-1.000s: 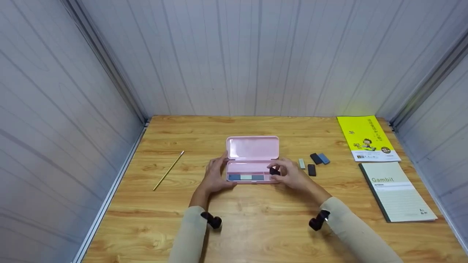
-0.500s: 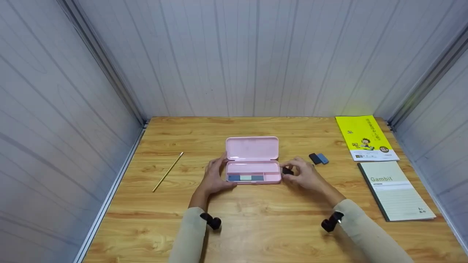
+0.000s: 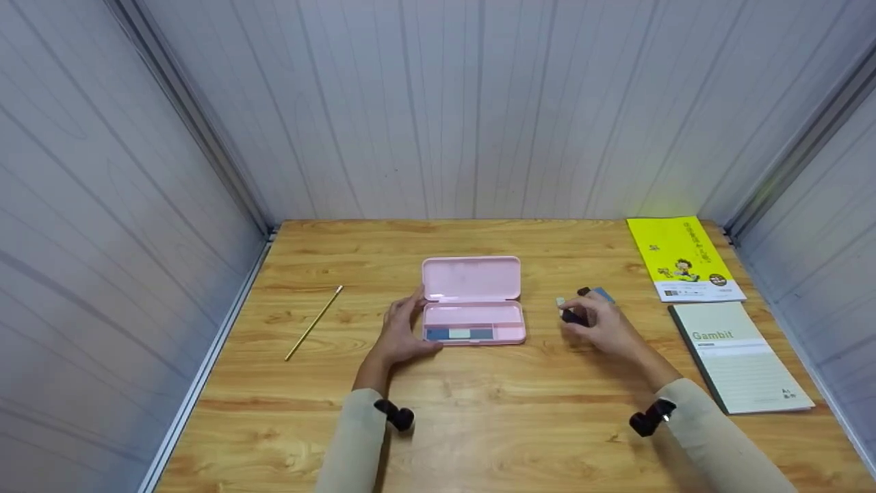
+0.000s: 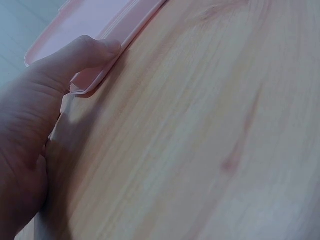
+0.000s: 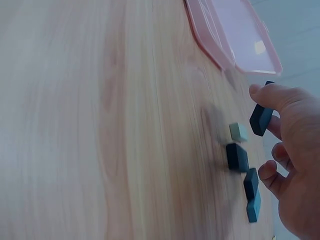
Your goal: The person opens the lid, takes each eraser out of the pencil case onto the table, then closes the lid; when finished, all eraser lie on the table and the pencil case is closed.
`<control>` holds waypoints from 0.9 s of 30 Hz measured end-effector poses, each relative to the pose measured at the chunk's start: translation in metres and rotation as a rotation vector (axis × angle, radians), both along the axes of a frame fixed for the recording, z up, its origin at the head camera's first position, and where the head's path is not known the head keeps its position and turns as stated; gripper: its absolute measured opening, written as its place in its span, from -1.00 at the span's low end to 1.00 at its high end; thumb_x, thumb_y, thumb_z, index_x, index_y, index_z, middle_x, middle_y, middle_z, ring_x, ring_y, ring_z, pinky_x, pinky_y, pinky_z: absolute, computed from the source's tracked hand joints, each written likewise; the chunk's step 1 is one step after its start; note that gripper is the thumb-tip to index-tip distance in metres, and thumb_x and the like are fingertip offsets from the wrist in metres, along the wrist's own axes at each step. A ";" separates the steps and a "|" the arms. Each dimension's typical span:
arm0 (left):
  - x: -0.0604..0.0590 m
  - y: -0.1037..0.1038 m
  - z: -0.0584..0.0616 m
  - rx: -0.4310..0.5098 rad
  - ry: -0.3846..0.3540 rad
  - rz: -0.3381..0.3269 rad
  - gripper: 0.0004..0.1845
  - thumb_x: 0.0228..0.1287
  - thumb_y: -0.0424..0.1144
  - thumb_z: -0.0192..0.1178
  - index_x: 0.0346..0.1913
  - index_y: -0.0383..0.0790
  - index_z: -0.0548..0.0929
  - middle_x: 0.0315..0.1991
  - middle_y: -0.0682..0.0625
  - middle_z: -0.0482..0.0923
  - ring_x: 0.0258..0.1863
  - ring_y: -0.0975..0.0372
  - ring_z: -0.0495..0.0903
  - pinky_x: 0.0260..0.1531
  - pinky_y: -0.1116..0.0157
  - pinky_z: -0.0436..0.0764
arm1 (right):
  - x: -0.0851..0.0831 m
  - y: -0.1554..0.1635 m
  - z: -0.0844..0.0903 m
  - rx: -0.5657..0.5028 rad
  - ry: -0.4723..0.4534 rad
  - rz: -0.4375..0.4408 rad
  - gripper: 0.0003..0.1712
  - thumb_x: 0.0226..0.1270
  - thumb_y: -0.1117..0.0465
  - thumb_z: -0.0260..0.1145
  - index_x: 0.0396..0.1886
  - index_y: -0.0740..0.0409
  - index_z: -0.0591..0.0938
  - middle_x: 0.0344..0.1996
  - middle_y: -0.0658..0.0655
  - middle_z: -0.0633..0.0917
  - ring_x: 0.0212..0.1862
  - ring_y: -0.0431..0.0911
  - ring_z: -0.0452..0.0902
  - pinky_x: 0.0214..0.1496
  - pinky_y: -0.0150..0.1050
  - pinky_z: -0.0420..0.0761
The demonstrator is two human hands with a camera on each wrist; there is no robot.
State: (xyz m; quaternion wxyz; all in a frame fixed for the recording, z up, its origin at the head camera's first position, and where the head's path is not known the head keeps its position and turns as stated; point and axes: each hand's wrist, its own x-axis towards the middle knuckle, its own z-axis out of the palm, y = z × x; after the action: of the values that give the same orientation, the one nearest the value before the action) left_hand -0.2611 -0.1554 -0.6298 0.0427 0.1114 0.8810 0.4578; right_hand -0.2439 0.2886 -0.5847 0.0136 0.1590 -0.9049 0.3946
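An open pink case [image 3: 472,281] lies mid-table, its lid flat behind the tray. Blue and pale blocks [image 3: 460,333] fill the tray's front compartment. My left hand [image 3: 404,329] holds the case's left end, its thumb [image 4: 95,50] against the case's rim [image 4: 107,70]. My right hand [image 3: 575,316] is right of the case, low over the table. It pinches a dark block [image 5: 261,120] between thumb and finger. Just under it lie a pale block [image 5: 239,132], two dark blocks [image 5: 236,156] and a blue block [image 5: 254,206].
A pencil [image 3: 313,322] lies at the left of the wooden table [image 3: 479,418]. A yellow booklet [image 3: 681,257] and a "Gambit" notebook [image 3: 739,359] lie at the right. Grey panel walls close in the back and both sides.
My right hand has carried the dark block from over the case's tray out to the right, to the loose blocks. The left hand and the case have stayed put.
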 end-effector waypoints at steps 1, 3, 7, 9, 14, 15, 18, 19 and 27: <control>0.000 0.000 0.000 -0.001 0.000 0.001 0.43 -0.05 -0.03 0.80 0.86 0.01 0.13 0.65 -0.11 0.52 0.71 -0.14 0.22 0.75 -0.34 0.11 | 0.000 0.003 0.000 0.001 -0.003 -0.010 -0.63 0.45 0.34 0.59 0.21 0.19 0.82 -0.03 0.24 0.72 -0.05 -0.05 0.54 -0.04 -0.40 0.46; 0.000 0.000 0.000 -0.007 0.001 0.003 0.43 -0.05 -0.03 0.80 0.86 0.01 0.13 0.66 -0.12 0.50 0.71 -0.15 0.22 0.75 -0.33 0.13 | 0.000 0.010 0.000 0.016 -0.003 -0.024 -0.63 0.45 0.33 0.59 0.21 0.19 0.82 -0.02 0.26 0.73 -0.08 -0.04 0.52 -0.12 -0.38 0.42; 0.000 0.000 -0.001 -0.017 0.005 0.004 0.43 -0.05 -0.02 0.80 0.86 0.01 0.13 0.67 -0.13 0.48 0.71 -0.15 0.22 0.75 -0.33 0.13 | 0.001 0.023 -0.002 0.046 -0.003 -0.045 -0.62 0.46 0.31 0.59 0.23 0.19 0.82 0.02 0.32 0.75 -0.12 -0.08 0.51 -0.18 -0.35 0.39; 0.000 -0.001 -0.002 -0.016 -0.002 0.005 0.43 -0.05 -0.01 0.80 0.86 0.03 0.12 0.68 -0.12 0.48 0.71 -0.14 0.21 0.76 -0.31 0.12 | 0.001 0.029 -0.004 0.051 -0.013 -0.057 -0.62 0.47 0.31 0.58 0.23 0.19 0.81 0.04 0.34 0.74 -0.14 -0.07 0.50 -0.17 -0.34 0.40; -0.001 -0.001 -0.003 -0.002 0.015 -0.010 0.45 -0.09 0.01 0.79 0.86 -0.01 0.13 0.60 -0.13 0.59 0.70 -0.15 0.24 0.73 -0.32 0.12 | 0.001 0.041 -0.008 0.062 -0.054 -0.088 -0.62 0.50 0.30 0.56 0.25 0.19 0.79 0.08 0.35 0.72 -0.03 0.03 0.55 -0.06 -0.30 0.45; -0.002 -0.001 -0.003 -0.001 0.022 -0.013 0.45 -0.10 0.01 0.79 0.86 -0.02 0.13 0.58 -0.13 0.60 0.69 -0.15 0.24 0.72 -0.32 0.13 | 0.001 0.044 -0.008 0.065 -0.061 -0.093 -0.62 0.51 0.29 0.55 0.26 0.18 0.79 0.09 0.35 0.71 0.01 0.04 0.56 -0.03 -0.30 0.46; -0.002 -0.001 -0.003 0.005 0.027 -0.015 0.44 -0.09 0.02 0.78 0.86 -0.04 0.14 0.58 -0.14 0.61 0.69 -0.15 0.24 0.71 -0.32 0.13 | 0.001 0.049 -0.011 0.068 -0.069 -0.103 -0.62 0.52 0.28 0.54 0.27 0.18 0.79 0.10 0.34 0.70 0.07 0.08 0.58 0.02 -0.29 0.48; -0.001 -0.001 -0.002 0.004 0.030 -0.017 0.44 -0.09 0.03 0.78 0.86 -0.05 0.14 0.58 -0.13 0.61 0.69 -0.15 0.24 0.71 -0.33 0.13 | 0.001 0.051 -0.012 0.066 -0.068 -0.109 -0.62 0.52 0.29 0.54 0.27 0.18 0.79 0.10 0.34 0.70 0.07 0.08 0.59 0.04 -0.30 0.49; 0.000 0.000 0.000 0.000 0.035 -0.011 0.43 -0.08 0.01 0.79 0.85 -0.05 0.15 0.60 -0.13 0.60 0.69 -0.15 0.25 0.72 -0.31 0.15 | 0.000 0.059 -0.020 0.083 -0.069 -0.138 -0.61 0.50 0.30 0.54 0.27 0.15 0.80 0.05 0.32 0.68 0.06 0.07 0.60 0.04 -0.29 0.48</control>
State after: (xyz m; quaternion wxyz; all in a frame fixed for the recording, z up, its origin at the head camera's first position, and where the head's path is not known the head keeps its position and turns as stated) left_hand -0.2612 -0.1556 -0.6302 0.0296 0.1243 0.8810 0.4556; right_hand -0.2444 0.3476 -0.6049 0.0029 0.0828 -0.9291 0.3603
